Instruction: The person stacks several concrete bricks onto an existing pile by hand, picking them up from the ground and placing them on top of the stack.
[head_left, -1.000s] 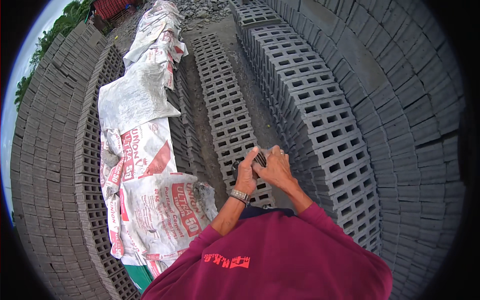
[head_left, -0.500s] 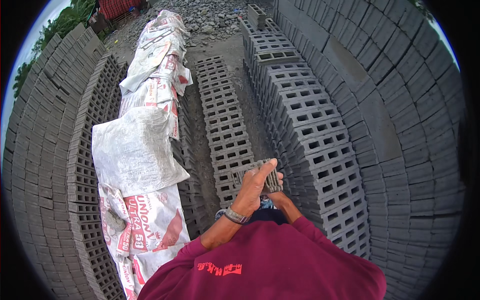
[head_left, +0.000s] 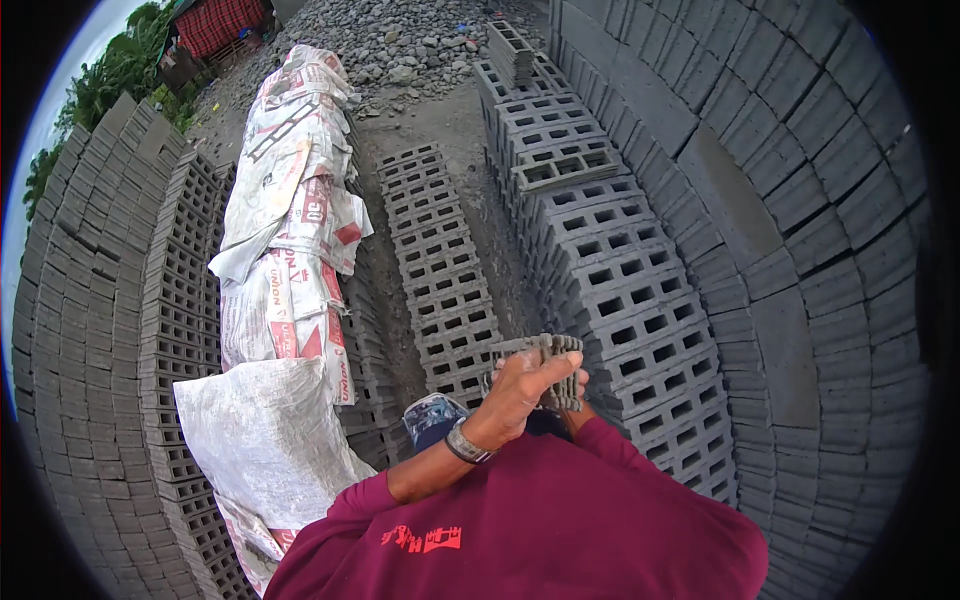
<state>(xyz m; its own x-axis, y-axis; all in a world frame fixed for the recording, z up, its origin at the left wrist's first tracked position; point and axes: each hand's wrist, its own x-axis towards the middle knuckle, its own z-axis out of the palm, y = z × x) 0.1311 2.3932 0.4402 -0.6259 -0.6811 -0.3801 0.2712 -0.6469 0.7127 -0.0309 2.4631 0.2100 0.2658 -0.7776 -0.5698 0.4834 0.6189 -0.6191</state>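
A grey hollow concrete block (head_left: 562, 350) with a ridged end is held up in front of my body, between both hands. My left hand (head_left: 525, 392) is closed on its near left side, thumb stretched across the ridged end. Fingers of my right hand (head_left: 582, 383) wrap its right side; most of that hand is hidden behind the block and my sleeve. Just beyond the held block runs a low row of hollow blocks (head_left: 440, 262), their holes facing up.
A higher stack of hollow blocks (head_left: 640, 320) stands on my right, with a tall block wall (head_left: 820, 240) behind it. To the left, white and red sacks (head_left: 285, 250) cover another row, beside more stacked blocks (head_left: 85, 330). Gravel (head_left: 405, 50) lies far ahead.
The held block and both hands have shifted slightly right, and the block has turned a little. My view has tilted, so the rows and sacks sit lower in the picture.
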